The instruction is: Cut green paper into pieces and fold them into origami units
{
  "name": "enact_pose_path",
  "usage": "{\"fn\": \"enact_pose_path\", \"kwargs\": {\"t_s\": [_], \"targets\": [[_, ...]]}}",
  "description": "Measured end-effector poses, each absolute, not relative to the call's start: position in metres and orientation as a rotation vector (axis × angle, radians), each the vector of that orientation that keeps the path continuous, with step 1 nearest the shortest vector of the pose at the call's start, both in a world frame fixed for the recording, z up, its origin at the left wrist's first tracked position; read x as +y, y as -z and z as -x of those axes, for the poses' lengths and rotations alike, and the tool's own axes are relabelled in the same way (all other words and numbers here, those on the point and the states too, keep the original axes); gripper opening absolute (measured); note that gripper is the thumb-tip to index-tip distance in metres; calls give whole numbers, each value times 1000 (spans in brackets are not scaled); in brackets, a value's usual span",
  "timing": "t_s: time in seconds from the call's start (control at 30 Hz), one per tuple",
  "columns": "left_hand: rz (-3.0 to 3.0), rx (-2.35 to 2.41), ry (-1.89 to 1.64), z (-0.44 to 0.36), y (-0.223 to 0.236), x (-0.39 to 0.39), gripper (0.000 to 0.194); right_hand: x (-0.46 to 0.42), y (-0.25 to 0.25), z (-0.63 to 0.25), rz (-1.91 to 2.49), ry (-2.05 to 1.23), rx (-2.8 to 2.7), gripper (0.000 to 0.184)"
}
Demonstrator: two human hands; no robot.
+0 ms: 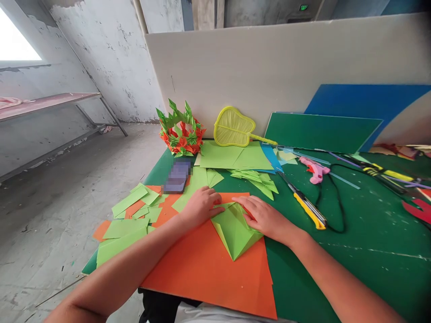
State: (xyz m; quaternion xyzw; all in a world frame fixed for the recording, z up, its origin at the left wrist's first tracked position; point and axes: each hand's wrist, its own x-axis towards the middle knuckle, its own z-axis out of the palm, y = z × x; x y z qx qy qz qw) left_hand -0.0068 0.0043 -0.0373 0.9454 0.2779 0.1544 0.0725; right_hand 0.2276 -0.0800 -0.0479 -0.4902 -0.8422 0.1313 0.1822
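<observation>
A folded sheet of light green paper (235,235) lies on the orange paper (208,269) in front of me, one point toward my body. My left hand (202,206) is at its upper left edge, fingers curled and thumb against the paper. On the upper right, my right hand (264,216) grips the folded paper, fingers bent over its top edge. The fingertips partly hide the upper folds. Left of my left forearm lie loose green paper pieces (126,229). A stack of folded green strips (257,179) lies just beyond my hands.
Behind stand a green and orange paper ornament (182,134) and a yellow leaf-shaped fan (234,127). A phone (177,177) lies at the left. On the right are a yellow utility knife (308,208), a pink glue gun (314,170) and its black cord.
</observation>
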Motion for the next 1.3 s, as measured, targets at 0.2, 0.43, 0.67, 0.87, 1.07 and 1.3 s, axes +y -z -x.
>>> {"fn": "enact_pose_path", "kwargs": {"t_s": [0.2,0.43,0.67,0.87,1.07,1.3], "targets": [[-2714,904,-522,4,46,3,24,-79,49,-228,1353,-399,-2349,60],[-2568,604,-584,1,42,-1,9,-80,42,-226,1366,-408,-2341,61],[-2610,397,-460,3,34,1,48,-81,42,-226,1368,-468,-2329,57],[-2624,252,-423,7,28,3,46,-80,41,-226,1354,-457,-2322,58],[-2586,114,-365,15,22,9,41,-79,44,-228,1372,-429,-2329,52],[-2566,261,-348,14,28,5,47,-77,48,-230,1329,-494,-2234,55]]}}
